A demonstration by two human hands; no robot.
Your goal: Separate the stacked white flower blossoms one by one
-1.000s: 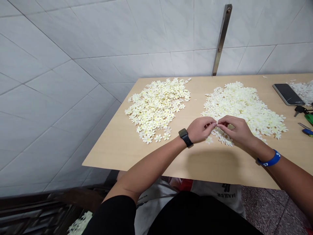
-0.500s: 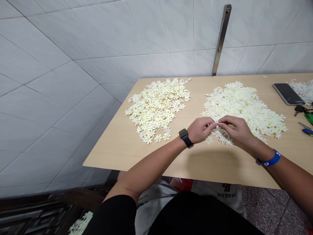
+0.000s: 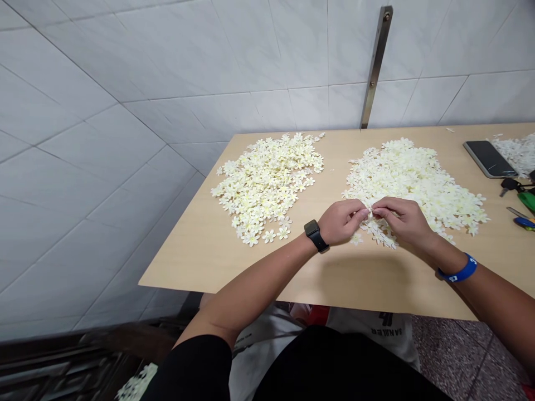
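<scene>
White tiled wall (image 3: 125,111) filled the back and the left, and the pale wooden table (image 3: 251,262) ran out from it. Two big heaps lay on the table, well apart: the yellow-centred flower pile (image 3: 270,181) on the left and the plain white flower pile (image 3: 418,178) on the right. A metal strip (image 3: 375,67) stood upright on the wall behind the gap between them. Both hands were down at the near edge of the white heap. The left hand (image 3: 343,221) was curled, thumb and fingers pinched tight, and the right hand (image 3: 403,220) met it fingertip to fingertip, pinched just as tight. A dark phone (image 3: 489,159) lay flat at the far right. There was a black watch (image 3: 315,235) on the left wrist and a blue wristband (image 3: 458,270) on the right. Caught between the two sets of fingertips, just above the pile's edge, was a single white flower (image 3: 370,212), too small to tell more.
</scene>
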